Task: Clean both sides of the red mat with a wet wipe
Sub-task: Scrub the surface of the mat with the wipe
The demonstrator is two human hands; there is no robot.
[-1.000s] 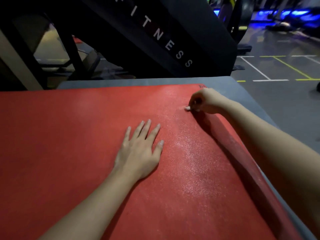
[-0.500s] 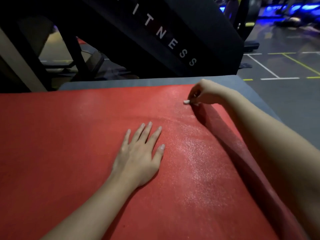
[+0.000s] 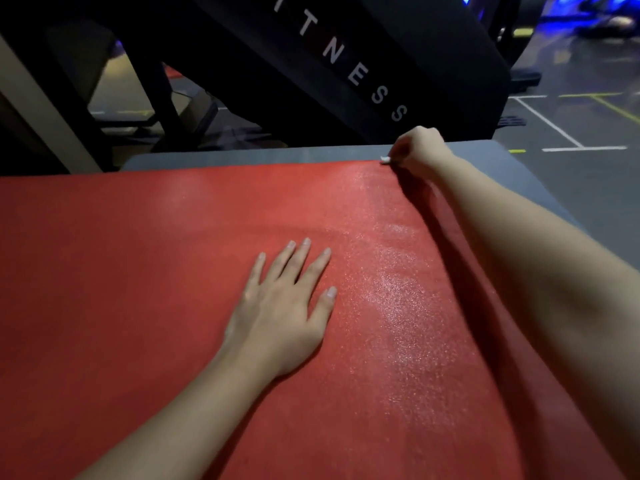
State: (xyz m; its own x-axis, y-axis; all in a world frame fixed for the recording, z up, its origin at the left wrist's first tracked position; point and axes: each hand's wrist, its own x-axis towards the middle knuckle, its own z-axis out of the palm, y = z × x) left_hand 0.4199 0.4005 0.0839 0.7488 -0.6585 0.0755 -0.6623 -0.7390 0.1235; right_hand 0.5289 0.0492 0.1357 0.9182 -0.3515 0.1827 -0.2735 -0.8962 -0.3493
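A left hand is lying flat mid-way across the red mat, leaving the mat's left half open. A right hand, pinching a wipe, and its forearm are blocking the mat's right edge, while a black machine is looming beyond its far edge.

The wide red mat with a grainy surface lay flat and spread out, filling most of the view. A glossy damp streak ran along its right part, from the far edge toward the near one. Its right edge curved down into shadow. The small crumpled white wet wipe sat at the mat's far edge near the right corner, mostly hidden in the right hand that pinched it.
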